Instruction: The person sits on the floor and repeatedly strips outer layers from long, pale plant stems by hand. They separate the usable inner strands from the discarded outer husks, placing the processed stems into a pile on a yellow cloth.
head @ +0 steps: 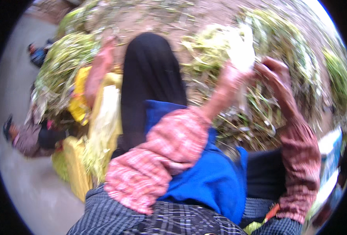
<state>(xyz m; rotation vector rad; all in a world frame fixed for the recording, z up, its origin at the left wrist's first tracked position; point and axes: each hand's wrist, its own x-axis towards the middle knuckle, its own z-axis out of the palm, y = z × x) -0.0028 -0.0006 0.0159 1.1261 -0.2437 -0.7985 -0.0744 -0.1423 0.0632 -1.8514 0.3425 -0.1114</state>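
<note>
My left hand [235, 75] is closed around the lower part of a bundle of white plant stalks [241, 47], which is overexposed and points away from me. Close beside it, my right hand [274, 72] has bent fingers meeting the bundle near the left fingers. Blur hides whether those fingertips pinch anything. Below the hands lies a litter of loose green and pale leaves [257, 114]. A heap of yellow-green leaves [208, 44] spreads just left of the bundle. Pink checked sleeve covers [158, 158] are on both my forearms.
My black-clad knee [151, 64] rises left of the hands. A larger leafy pile [285, 38] lies beyond the right hand. At left are another leafy pile [65, 64], a person's blurred limb [100, 73], and a yellow sack-like thing [76, 164]. People [29, 138] are on the grey pavement [18, 97].
</note>
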